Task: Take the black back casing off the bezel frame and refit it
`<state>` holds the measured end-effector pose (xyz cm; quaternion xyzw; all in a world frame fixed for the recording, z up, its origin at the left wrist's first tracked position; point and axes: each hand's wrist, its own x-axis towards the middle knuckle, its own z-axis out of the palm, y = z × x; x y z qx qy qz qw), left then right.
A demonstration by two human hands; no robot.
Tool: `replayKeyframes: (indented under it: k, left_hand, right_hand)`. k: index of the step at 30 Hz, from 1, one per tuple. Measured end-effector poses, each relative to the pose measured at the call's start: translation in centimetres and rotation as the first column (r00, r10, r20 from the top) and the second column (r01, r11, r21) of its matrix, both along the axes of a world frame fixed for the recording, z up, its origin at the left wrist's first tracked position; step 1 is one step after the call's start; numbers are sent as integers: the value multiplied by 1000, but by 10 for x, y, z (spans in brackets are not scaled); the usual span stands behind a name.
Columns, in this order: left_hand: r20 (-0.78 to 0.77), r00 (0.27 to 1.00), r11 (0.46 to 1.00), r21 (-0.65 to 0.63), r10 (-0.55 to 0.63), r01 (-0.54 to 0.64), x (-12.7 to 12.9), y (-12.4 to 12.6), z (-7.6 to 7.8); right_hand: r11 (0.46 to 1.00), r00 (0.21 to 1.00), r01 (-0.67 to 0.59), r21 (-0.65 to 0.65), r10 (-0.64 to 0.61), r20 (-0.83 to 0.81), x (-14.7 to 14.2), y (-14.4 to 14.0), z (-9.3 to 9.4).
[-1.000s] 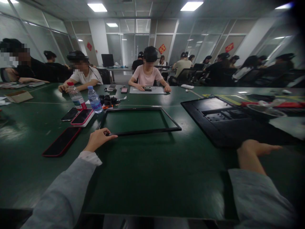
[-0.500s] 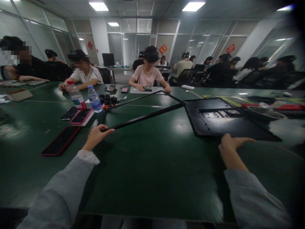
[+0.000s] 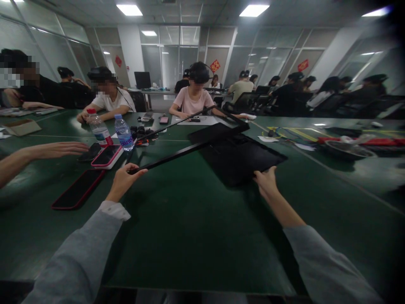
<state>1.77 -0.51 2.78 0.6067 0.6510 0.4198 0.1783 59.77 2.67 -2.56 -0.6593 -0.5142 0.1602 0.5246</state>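
Note:
My left hand (image 3: 122,182) is closed on the near corner of a thin black rectangular frame (image 3: 177,158), which looks like a screen bezel. The frame tilts up off the table, its far end raised. My right hand (image 3: 268,185) pinches the near right edge of a flat black panel (image 3: 237,162), like a monitor's back cover. The panel lies under the frame's right end, partly covered by it; I cannot tell whether the two touch. Details on the panel's surface are blurred.
On the left, another person's hand (image 3: 60,150) reaches over a dark phone (image 3: 91,152). Near it are a pink-edged phone (image 3: 107,156), a red-edged phone (image 3: 77,190) and two water bottles (image 3: 100,130). A metal bowl (image 3: 348,150) stands right. A co-worker (image 3: 193,99) sits opposite.
My right hand has brought the black panel leftward, under the frame, and its cut-outs no longer show. The frame's right end has lifted a little. Another person's hand has come in from the left.

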Motion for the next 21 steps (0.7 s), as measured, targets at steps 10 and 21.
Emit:
replayKeyframes:
  k: [10, 21]
  left_hand:
    - [-194, 980, 985, 174, 39, -4, 10, -13, 5]
    - [-370, 928, 977, 211, 43, 39, 9, -10, -5]
  right_hand:
    - [940, 923, -312, -140, 265, -277, -42, 2, 13]
    - [987, 988, -143, 69, 138, 73, -43, 7, 6]
